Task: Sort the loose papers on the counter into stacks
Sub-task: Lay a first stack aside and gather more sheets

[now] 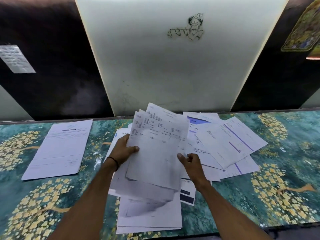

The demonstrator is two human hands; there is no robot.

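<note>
Sorted stack (58,149) lies flat, tabletop (285,153) left. Left hand (123,149) fingers grip the sheaf (155,153) at its left edge; right hand (190,161) thumb meets its right edge, pinch unclear; loose pile (230,144) beyond. Sheets look light, floppy, slippery: support both edges.

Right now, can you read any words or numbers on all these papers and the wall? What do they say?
Nothing reads clearly enough to quote.
On the held sheets: printed table rows, too blurred.
On the left stack: small print, too blurred.
On the purple-striped papers: too small.
On the wall note: blurred.
On the poster: no readable words.
On the line drawing: a picture, no words.
</note>
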